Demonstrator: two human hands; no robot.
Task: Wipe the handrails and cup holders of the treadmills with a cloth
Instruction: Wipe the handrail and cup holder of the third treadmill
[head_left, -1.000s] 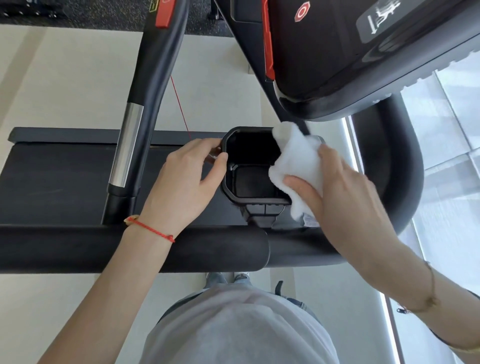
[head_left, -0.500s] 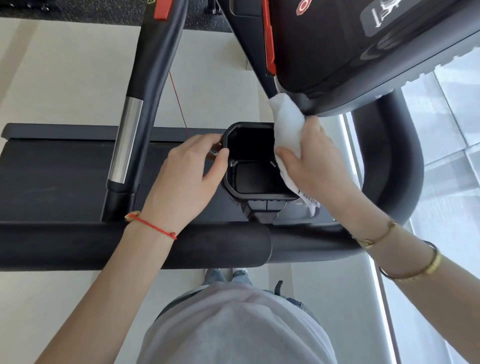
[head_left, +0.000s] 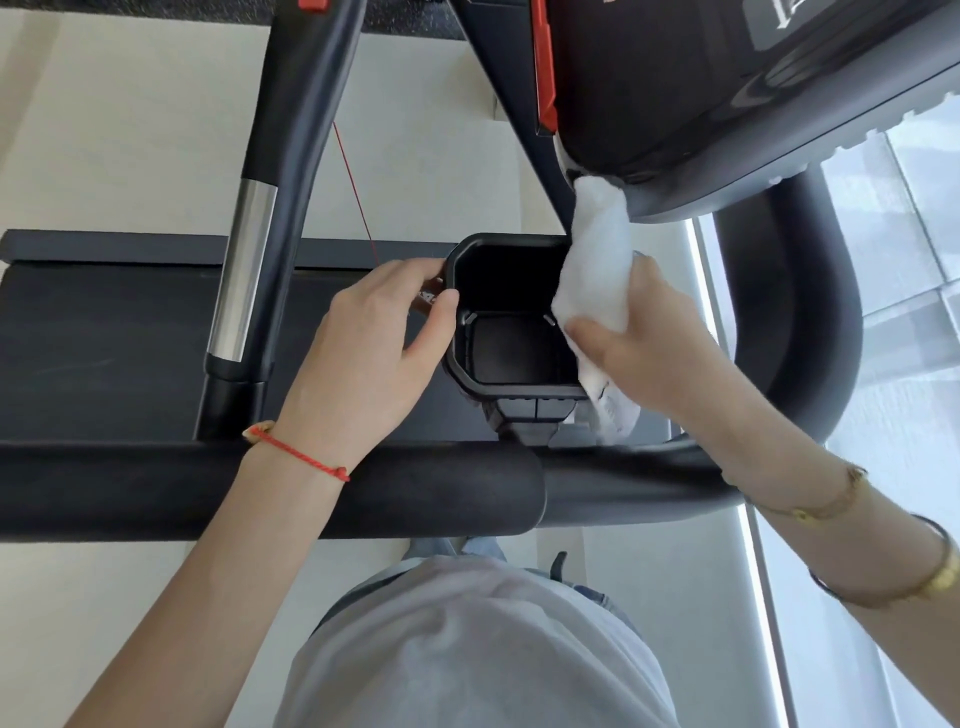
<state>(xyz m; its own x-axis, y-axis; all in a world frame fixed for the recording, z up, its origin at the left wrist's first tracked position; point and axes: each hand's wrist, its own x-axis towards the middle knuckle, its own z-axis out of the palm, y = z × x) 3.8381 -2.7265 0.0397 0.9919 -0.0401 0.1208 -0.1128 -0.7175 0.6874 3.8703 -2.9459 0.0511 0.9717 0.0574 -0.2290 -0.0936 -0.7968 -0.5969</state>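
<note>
Cup holder (head_left: 511, 312): we see a black, open-topped cup holder at the centre of the frame, fixed just above the front handrail (head_left: 260, 488); nothing lies on its visible floor.
Cloth (head_left: 595, 270): white and bunched, it drapes over the holder's right rim; its upper end touches the underside of the console (head_left: 727, 104) at upper right, and its lower end hangs past the rim.
Right hand (head_left: 644, 338): we find it closed on the cloth, thumb on the inner side and the other fingers behind, pressing the fabric to the right wall.
Left hand (head_left: 363, 353): it grips the holder's left rim, thumb hooked at the edge and fingers curled around the outside, steadying it.
Risk, coverage: we judge that the left wall and the floor may go unwiped, since the steadying hand covers the left rim and the cloth sits high on the right.
Risk, snagging: the upper end of the cloth could catch under the console edge and pull loose from the grip.
Risk, strain: hard rubbing may twist the holder on its bracket if the left hand lets go.
Surroundings: a side handrail (head_left: 291, 156) with a silver sensor band (head_left: 241, 270) runs down the upper left; a thin red cord (head_left: 353, 187) hangs beside it; the curved right handrail (head_left: 810, 312) lies at the right edge.
</note>
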